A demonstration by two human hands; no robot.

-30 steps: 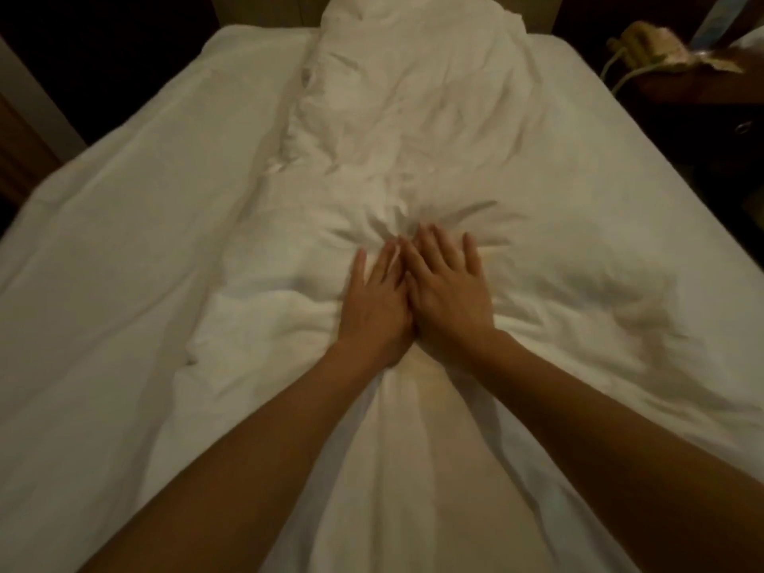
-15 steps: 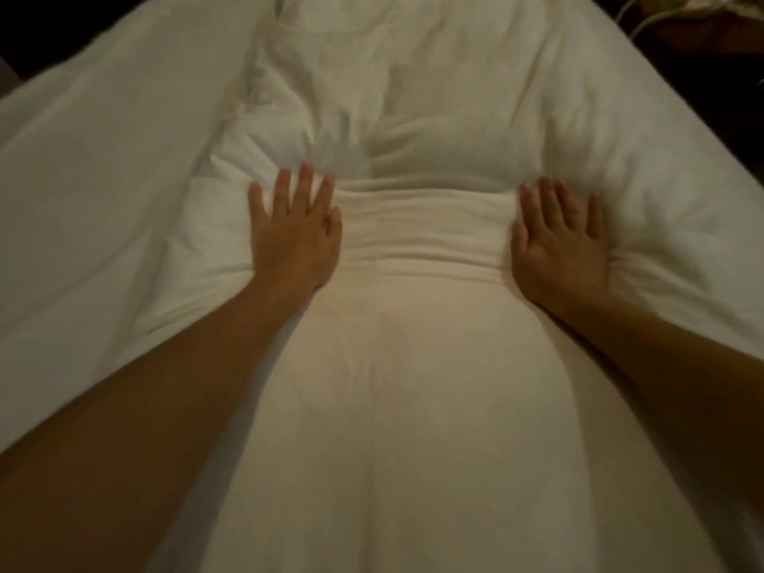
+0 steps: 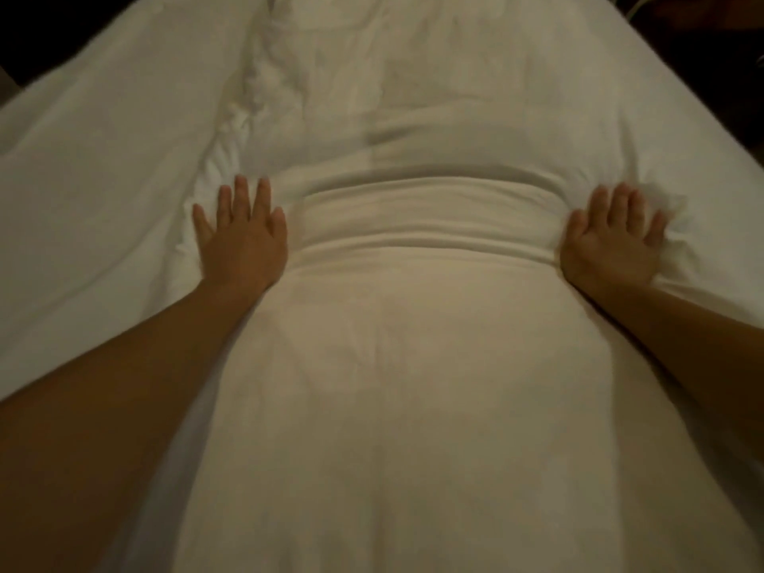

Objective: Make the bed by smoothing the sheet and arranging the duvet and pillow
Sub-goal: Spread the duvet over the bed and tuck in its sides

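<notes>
A white duvet (image 3: 417,390) lies lengthwise down the middle of the bed, smooth near me and bunched into cross folds between my hands. My left hand (image 3: 242,237) presses flat on its left edge, fingers straight and spread. My right hand (image 3: 612,237) presses flat on its right edge, fingers straight, next to crumpled fabric. The white sheet (image 3: 95,167) shows bare on the left side of the mattress. Farther up, the duvet is wrinkled and heaped. No pillow is in view.
Dark floor shows beyond the bed's left edge at the top left corner (image 3: 37,31). At the top right, past the bed's right edge, stands dark furniture (image 3: 711,22) with a pale cord.
My hands started together at the duvet's middle, then slid apart to its left and right edges. The stretch between them has flattened, and the view has moved closer over the bed.
</notes>
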